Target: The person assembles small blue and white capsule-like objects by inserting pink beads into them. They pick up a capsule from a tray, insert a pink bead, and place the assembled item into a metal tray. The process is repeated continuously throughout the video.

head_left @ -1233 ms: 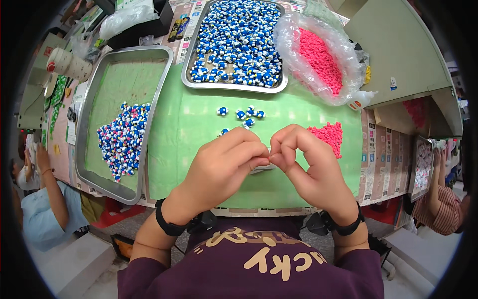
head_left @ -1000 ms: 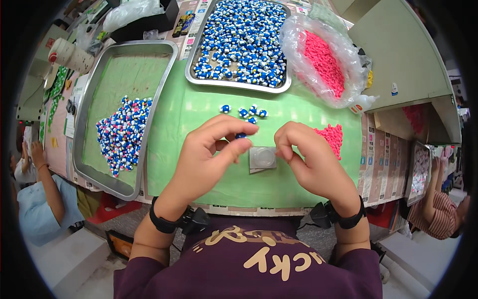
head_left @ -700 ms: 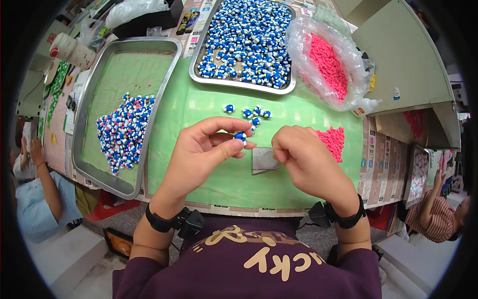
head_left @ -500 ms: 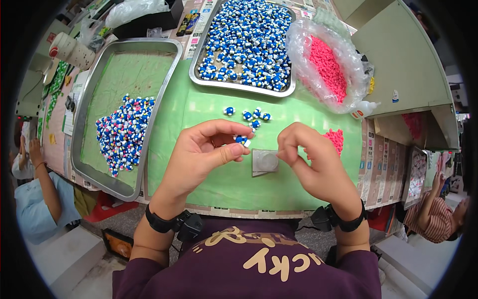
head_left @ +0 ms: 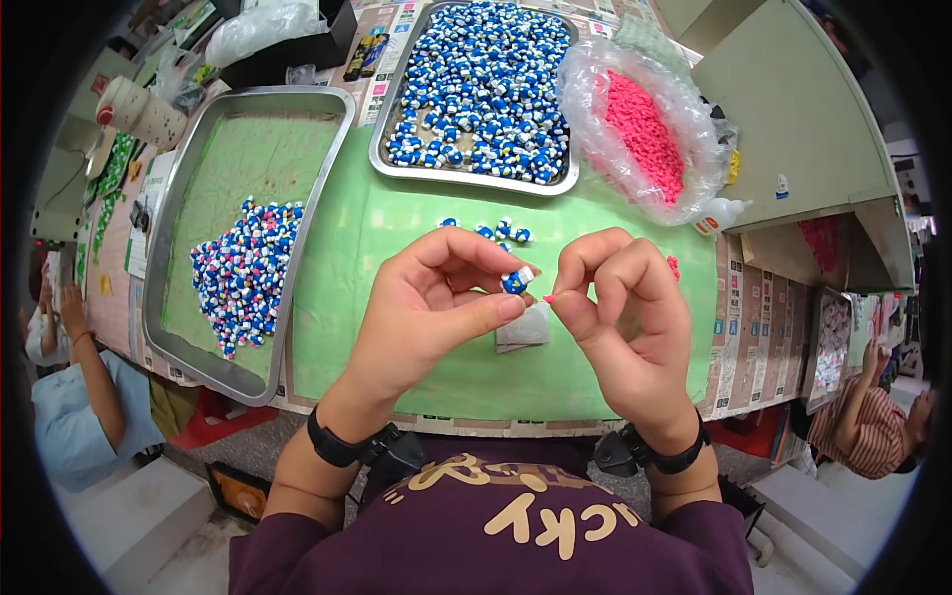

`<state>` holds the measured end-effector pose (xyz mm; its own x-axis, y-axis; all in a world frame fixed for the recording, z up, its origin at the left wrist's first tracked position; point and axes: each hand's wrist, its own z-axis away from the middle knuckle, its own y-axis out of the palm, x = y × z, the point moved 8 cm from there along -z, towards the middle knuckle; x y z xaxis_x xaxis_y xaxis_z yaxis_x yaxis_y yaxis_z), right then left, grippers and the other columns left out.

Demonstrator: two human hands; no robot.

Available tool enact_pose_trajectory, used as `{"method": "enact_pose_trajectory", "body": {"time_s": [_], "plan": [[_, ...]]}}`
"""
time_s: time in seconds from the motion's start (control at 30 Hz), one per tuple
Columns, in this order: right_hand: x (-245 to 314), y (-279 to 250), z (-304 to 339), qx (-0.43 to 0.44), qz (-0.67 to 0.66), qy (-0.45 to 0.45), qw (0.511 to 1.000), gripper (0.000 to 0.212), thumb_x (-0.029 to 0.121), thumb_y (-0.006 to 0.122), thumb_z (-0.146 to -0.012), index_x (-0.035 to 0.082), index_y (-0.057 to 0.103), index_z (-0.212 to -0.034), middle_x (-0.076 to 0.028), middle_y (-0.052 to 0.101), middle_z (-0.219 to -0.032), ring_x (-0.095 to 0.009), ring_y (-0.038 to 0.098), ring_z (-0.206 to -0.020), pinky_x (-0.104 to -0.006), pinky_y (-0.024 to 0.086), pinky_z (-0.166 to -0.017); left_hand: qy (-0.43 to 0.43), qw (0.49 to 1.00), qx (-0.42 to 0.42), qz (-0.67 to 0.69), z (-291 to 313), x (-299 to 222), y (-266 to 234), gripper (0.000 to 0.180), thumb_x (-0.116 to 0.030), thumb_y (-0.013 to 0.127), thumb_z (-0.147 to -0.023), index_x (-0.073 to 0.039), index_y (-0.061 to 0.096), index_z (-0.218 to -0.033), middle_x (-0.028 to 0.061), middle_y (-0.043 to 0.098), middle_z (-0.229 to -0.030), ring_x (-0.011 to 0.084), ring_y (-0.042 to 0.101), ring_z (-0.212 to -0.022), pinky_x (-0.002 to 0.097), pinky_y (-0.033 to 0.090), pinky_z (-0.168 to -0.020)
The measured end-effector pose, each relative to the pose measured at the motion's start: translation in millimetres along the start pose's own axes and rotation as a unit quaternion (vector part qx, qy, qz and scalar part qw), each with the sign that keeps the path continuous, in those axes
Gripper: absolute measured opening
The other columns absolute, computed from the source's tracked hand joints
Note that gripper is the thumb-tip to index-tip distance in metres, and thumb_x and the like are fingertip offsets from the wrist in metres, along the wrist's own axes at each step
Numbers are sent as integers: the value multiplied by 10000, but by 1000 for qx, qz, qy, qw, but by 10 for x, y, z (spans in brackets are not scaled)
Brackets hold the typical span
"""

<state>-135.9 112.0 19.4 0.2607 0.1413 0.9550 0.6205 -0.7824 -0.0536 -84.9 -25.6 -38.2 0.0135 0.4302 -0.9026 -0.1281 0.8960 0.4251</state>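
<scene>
Between the thumb and fingers of my left hand [head_left: 412, 297] is a small blue-and-white figurine [head_left: 515, 282], its white end tipped up toward the right. My right hand [head_left: 635, 327] pinches a tiny pink piece [head_left: 549, 297] just beside the figurine, with a narrow gap between them. Below the fingertips, a greyish square pad [head_left: 524, 329] lies on the green mat [head_left: 397, 208], partly covered by my hands. Several more figurines [head_left: 504, 230] rest on the mat beyond my left hand. Loose pink pieces [head_left: 674, 266] show past my right hand, which hides most of them.
A metal tray [head_left: 349, 119] at left holds figurines with pink parts. Another tray [head_left: 476, 182] at the back is full of blue-and-white figurines. Beside it sit a plastic bag [head_left: 585, 94] of pink pieces and a small white bottle [head_left: 721, 213]. A cabinet [head_left: 793, 109] bounds the right.
My right hand has come up from the pad and now holds a pink piece near the figurine. My left hand has lifted the figurine slightly and turned it rightward.
</scene>
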Motion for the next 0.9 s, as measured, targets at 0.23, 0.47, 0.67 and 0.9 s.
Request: {"method": "enact_pose_trajectory", "body": {"time_s": [0.23,0.47,0.67,0.9], "plan": [[7,51,18,-26,82,-43,995,200,-72,618,-855,64,472,-840,-75,571,-899,-156,536,-786,-289,431,-718,144,969,-33,-197,67,-213,134,243,93,694,-809,5,624,-1025,61,622,-982,140,659,-910,270,567,-807],[42,104,49,-36,189,-97,976,236,-69,659,-802,76,477,-843,-68,585,-850,-219,566,-786,-337,381,-723,203,949,-46,-236,110,-302,179,221,119,699,-776,25,654,-970,79,629,-950,151,666,-880,263,584,-749],[0,43,47,-68,184,-67,978,272,-52,688,-803,72,450,-845,-73,524,-849,-194,530,-784,-304,400,-710,222,934,-29,-279,133,-362,196,220,136,705,-762,23,678,-949,114,655,-983,168,663,-891,270,579,-760],[-102,-111,15,-8,-13,41,999,282,-59,666,-847,74,418,-861,-46,499,-891,-120,487,-788,-269,427,-740,188,966,-6,-179,140,-359,139,221,150,690,-774,25,678,-956,126,656,-981,187,660,-909,275,561,-789]]}}
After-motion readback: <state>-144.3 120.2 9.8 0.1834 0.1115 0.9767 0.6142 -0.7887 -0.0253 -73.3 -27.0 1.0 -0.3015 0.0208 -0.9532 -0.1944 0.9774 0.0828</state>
